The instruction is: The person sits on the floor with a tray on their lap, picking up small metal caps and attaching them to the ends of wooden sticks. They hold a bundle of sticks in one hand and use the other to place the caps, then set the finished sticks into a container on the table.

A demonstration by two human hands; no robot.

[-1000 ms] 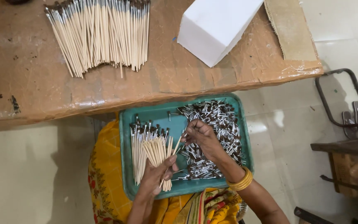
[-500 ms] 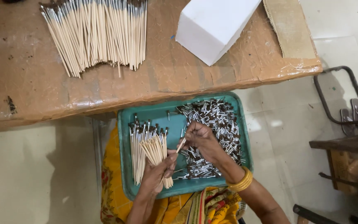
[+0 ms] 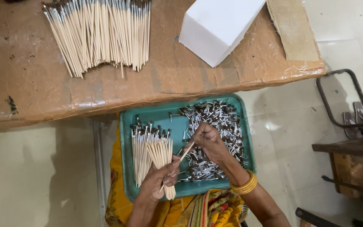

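Low in the frame, your left hand stays clamped on a fan of sticks. Your right hand has pinched one stick, fingers together, drawn slightly clear over the tray beside the ferrules.

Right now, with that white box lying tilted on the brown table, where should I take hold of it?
Grip the white box across its two long sides, coming from above. Its broad top face is bare and nothing touches it; the brush sticks lie apart to its left.
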